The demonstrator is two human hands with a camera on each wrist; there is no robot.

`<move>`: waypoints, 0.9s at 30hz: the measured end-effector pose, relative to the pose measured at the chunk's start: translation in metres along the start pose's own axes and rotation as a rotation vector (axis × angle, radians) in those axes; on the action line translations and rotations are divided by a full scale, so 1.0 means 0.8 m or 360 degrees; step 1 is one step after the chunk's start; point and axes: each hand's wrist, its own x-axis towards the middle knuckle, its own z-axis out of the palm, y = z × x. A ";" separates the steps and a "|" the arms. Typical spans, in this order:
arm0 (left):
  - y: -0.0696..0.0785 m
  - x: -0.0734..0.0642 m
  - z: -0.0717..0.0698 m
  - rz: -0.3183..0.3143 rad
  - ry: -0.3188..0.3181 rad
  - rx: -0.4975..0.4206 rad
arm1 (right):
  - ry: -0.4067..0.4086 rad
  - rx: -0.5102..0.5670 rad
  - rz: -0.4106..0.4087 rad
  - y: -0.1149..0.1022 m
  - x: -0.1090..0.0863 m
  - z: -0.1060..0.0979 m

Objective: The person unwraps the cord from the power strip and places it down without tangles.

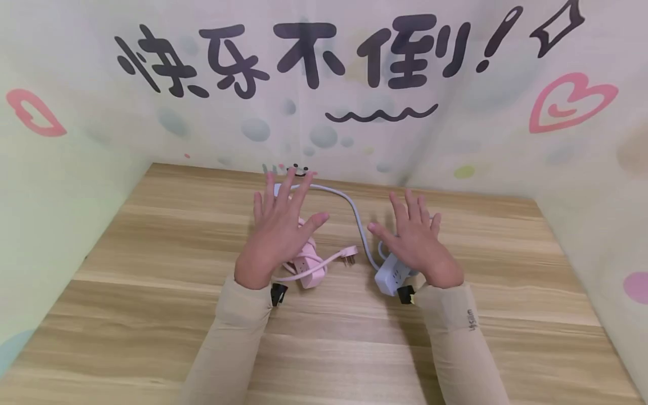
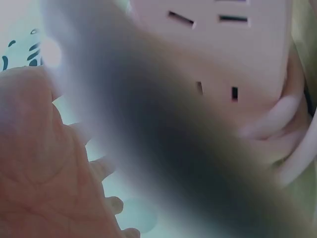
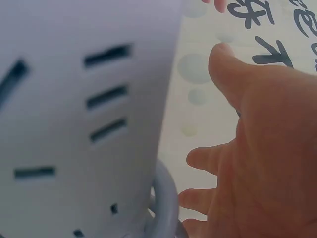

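My left hand (image 1: 277, 236) is spread with straight fingers above a pink power strip (image 1: 310, 272), whose cord wraps round it. The strip's pink plug (image 1: 349, 252) lies to the right, prongs showing. My right hand (image 1: 416, 243), fingers also straight and apart, hovers over a light blue power strip (image 1: 387, 275) and hides its far part. From that strip a pale blue cord (image 1: 349, 205) arcs back to a plug (image 1: 277, 189) behind the left fingers. In the wrist views the pink sockets (image 2: 257, 54) and blue sockets (image 3: 69, 119) loom close beside each palm, and neither hand holds anything.
Both strips lie on a wood-grain table (image 1: 152, 315). A printed cloth backdrop (image 1: 324, 135) with black lettering and hearts stands along the back edge and both sides. Small black wrist cameras show at the cuffs, with beige sleeves (image 1: 228, 349) below.
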 end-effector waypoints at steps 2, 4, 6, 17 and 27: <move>-0.002 0.000 -0.002 -0.0022 -0.0015 -0.0018 | 0.0001 -0.0001 -0.0003 -0.001 -0.001 -0.001; -0.005 0.001 -0.006 -0.0049 -0.0019 -0.0047 | 0.0019 -0.0013 -0.0014 -0.003 -0.002 -0.003; -0.010 0.002 -0.010 -0.0072 -0.0017 -0.0084 | 0.0040 -0.0028 -0.0024 -0.005 -0.002 -0.005; -0.047 0.001 -0.027 -0.0156 -0.0042 -0.0221 | 0.0071 -0.0015 -0.0157 -0.030 -0.011 -0.006; -0.073 0.002 -0.029 -0.0165 -0.0160 -0.0517 | 0.0027 -0.0005 -0.0296 -0.066 -0.027 0.010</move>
